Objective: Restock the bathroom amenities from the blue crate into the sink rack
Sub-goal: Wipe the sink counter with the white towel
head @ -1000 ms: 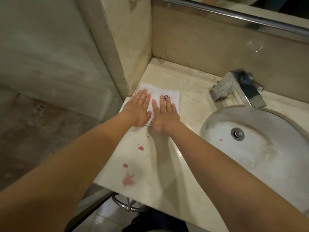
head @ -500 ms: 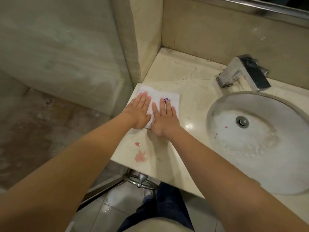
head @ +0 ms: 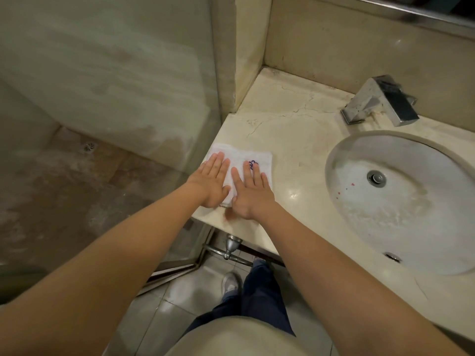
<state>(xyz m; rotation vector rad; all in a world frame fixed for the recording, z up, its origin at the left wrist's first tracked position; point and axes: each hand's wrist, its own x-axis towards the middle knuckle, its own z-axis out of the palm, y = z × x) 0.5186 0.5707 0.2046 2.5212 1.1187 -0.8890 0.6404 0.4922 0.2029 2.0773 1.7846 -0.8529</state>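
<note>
A small folded white towel (head: 264,160) with a blue embroidered mark lies flat on the left end of the marble counter (head: 295,129). My left hand (head: 212,182) presses on its left half with straight fingers. Beside it, my right hand (head: 250,192) lies flat on the right half, fingertips at the blue mark. No blue crate and no sink rack are in view.
A round white basin (head: 401,201) with a metal drain sits to the right, a chrome faucet (head: 380,102) behind it. A glass shower panel (head: 108,98) stands left of the counter. A metal valve (head: 231,246) and my legs show below the counter edge.
Both hands stay flat on the towel. The towel and hands have slid toward the counter's front-left edge, covering the pink stains, while the view has pulled back and tilted down.
</note>
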